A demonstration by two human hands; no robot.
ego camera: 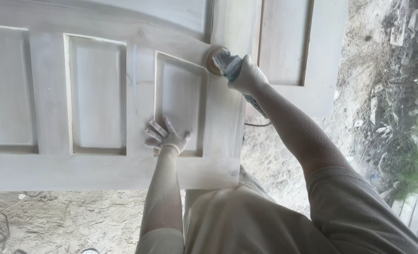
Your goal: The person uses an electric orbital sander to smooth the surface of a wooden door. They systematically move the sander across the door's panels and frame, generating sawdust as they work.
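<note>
Head view, looking down: the person's right hand [247, 75] is closed around the body of a handheld power sander [228, 66], whose round pad [214, 60] sits against the pale wooden panelled door [100, 169] lying flat before them, on the rail near the door's far corner, just above a recessed panel [180, 101]. A dark cable [257, 123] runs back from the tool under the forearm. The left hand [165, 137] is open, fingers [156, 128] spread, pressed flat on the lower part of that same recessed panel, well apart from the sander. A second door [308, 42] of similar wood lies beyond, its edge beside the sander. Fine dust coats both forearms and the sandy ground [77, 216], and loose scraps and debris [397, 108] lie to the right.
</note>
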